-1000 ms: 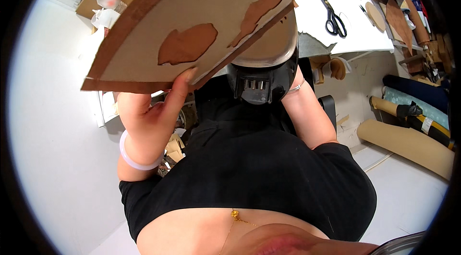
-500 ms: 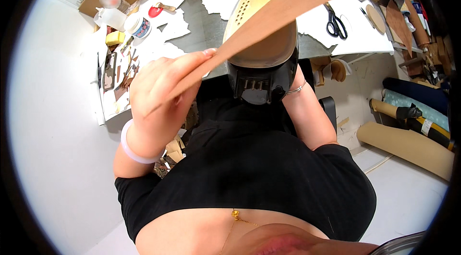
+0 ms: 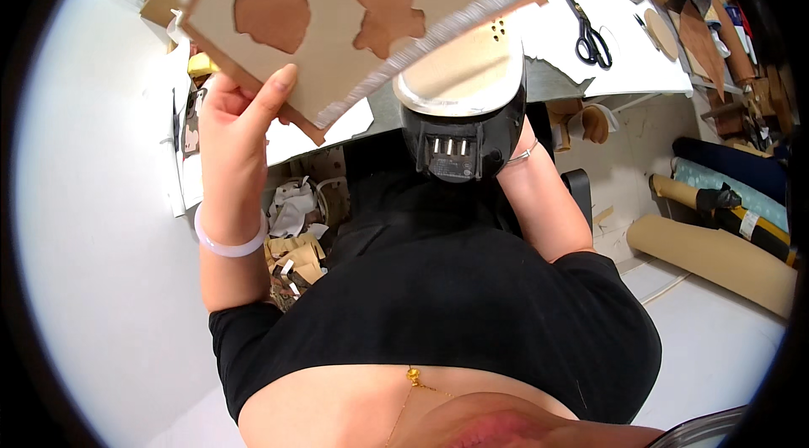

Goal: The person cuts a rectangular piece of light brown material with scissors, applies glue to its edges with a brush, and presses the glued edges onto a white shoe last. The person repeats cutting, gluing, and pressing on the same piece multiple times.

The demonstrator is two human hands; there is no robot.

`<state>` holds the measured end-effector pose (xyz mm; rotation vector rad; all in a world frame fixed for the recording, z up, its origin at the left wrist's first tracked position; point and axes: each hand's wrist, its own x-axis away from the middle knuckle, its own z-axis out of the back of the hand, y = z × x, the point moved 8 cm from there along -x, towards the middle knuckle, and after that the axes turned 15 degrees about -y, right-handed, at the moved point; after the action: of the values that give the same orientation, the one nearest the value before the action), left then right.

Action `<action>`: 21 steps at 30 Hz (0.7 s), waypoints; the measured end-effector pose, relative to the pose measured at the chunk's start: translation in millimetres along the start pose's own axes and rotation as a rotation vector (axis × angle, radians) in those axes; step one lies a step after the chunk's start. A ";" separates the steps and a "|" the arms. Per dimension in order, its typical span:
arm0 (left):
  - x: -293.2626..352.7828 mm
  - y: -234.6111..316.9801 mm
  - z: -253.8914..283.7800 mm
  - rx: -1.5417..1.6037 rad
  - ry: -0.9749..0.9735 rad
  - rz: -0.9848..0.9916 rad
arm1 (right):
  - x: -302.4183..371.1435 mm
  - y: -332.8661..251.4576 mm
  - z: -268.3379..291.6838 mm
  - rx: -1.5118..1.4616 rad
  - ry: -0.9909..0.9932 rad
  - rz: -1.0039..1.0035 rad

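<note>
Brown at border of sheet point(image 3: 324, 81); clamped there by left hand point(image 3: 240, 121), above upturned iron point(image 3: 463, 84). Cannot tell grip of right hand point(image 3: 524, 134). Probably heating; next, likely to need steady edge alignment.

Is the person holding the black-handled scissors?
No: the scissors lie on the table, apart from the left hand, which holds a brown-edged panel.

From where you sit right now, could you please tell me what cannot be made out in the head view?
Right hand: head view, hidden behind the upturned iron; only the forearm shows clearly.
Iron's front tip: head view, covered by the brown-edged panel.
Panel's far edge: head view, cut off by the picture's top.
Fingertips of the left hand, thumb aside: head view, hidden behind the panel.
</note>
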<state>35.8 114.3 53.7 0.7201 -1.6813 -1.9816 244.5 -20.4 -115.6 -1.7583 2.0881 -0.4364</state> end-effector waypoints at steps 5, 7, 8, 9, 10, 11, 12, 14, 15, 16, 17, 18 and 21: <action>-5.0 -9.9 -19.0 0.085 -0.125 0.080 | -1.6 9.4 2.1 -0.170 0.052 -0.112; -6.0 -11.3 -21.1 0.019 -0.103 0.113 | -0.5 13.9 5.6 -0.221 0.095 -0.129; -7.9 -10.6 -22.3 0.006 -0.096 0.106 | 0.1 15.9 8.3 -0.236 0.125 -0.121; -9.3 -9.3 -23.5 -0.008 -0.089 0.098 | -2.8 17.2 2.9 -0.278 0.044 -0.100; -10.2 -8.6 -22.4 -0.018 -0.081 0.115 | -5.3 18.2 -2.6 -0.320 -0.037 -0.082; -10.4 -3.4 -24.6 -0.027 -0.084 0.059 | -8.4 18.0 -16.7 -0.389 -0.226 -0.052; -9.3 -0.4 -25.9 -0.044 -0.063 0.017 | -8.7 16.8 -21.8 -0.404 -0.306 -0.033; -7.0 5.6 -27.7 -0.084 -0.039 -0.043 | -9.4 14.6 -23.0 -0.352 -0.350 -0.006; -5.5 6.5 -27.9 -0.080 -0.024 -0.053 | -9.7 14.5 -21.1 -0.343 -0.333 -0.005; -4.8 7.1 -27.7 -0.074 -0.012 -0.063 | -9.8 12.8 -18.7 -0.327 -0.310 -0.008; -4.3 6.7 -27.9 -0.067 -0.002 -0.072 | -9.0 11.2 -16.4 -0.315 -0.284 -0.013; -4.5 4.4 -25.6 -0.072 0.002 -0.029 | -9.4 8.6 -14.7 -0.309 -0.264 -0.010; -3.6 2.3 -17.6 -0.112 0.062 0.001 | -7.6 2.6 -12.7 -0.291 -0.224 -0.007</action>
<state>49.8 102.9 54.1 0.7320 -1.5213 -2.0144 237.3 -12.6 -105.0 -1.8717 2.0640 0.0675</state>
